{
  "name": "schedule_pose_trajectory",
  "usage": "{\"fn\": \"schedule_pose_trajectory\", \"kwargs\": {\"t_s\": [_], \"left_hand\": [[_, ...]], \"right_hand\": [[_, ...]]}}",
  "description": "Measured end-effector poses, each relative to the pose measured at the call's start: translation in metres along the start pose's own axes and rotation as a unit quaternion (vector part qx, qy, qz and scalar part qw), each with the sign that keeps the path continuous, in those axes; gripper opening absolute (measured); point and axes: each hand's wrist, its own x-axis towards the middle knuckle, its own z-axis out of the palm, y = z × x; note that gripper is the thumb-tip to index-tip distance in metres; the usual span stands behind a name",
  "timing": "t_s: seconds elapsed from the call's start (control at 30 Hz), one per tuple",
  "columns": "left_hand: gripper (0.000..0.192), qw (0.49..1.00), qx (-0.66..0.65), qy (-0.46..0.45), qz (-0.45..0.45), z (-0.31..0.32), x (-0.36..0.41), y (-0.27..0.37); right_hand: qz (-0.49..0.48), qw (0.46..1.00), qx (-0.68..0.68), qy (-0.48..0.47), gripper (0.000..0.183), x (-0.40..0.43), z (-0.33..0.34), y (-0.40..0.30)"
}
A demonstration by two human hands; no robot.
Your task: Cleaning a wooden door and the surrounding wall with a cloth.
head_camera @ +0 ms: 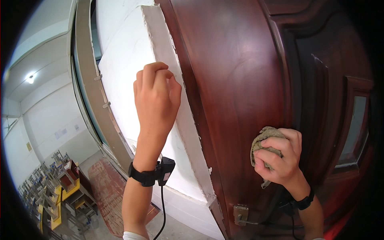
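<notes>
A bunched, grey-brown cloth (265, 141) is gripped in my right hand (279, 156), pressed against the dark red-brown wooden door (234, 90). One frayed end of the cloth hangs below my fingers. To the left, my left hand (157, 93) is raised with curled fingers in front of the white wall edge beside the door frame (207, 132). I see nothing in it; whether its fingertips touch the wall I cannot tell. Both wrists wear black straps, and a small black device (166, 171) with a cable sits on the left one.
Low on the door is a metal lock plate with a lever handle (241, 214). A small glazed panel (352, 132) is set at the right. Left of the wall, a window opening (105, 75) shows a room with stacked desks and stools (60, 192) and a worn red platform (108, 195).
</notes>
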Motion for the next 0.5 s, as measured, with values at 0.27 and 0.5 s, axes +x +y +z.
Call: {"fn": "schedule_pose_trajectory", "kwargs": {"t_s": [0.27, 0.5], "left_hand": [[0.014, 0.980, -0.154, -0.129, -0.001, -0.037, -0.035, 0.031], [0.022, 0.909, -0.293, -0.294, 0.019, -0.059, -0.137, 0.071]], "right_hand": [[0.003, 1.000, -0.008, 0.004, 0.034, -0.002, -0.002, 0.002], [-0.008, 1.000, 0.001, -0.001, 0.030, -0.001, 0.005, 0.001]]}}
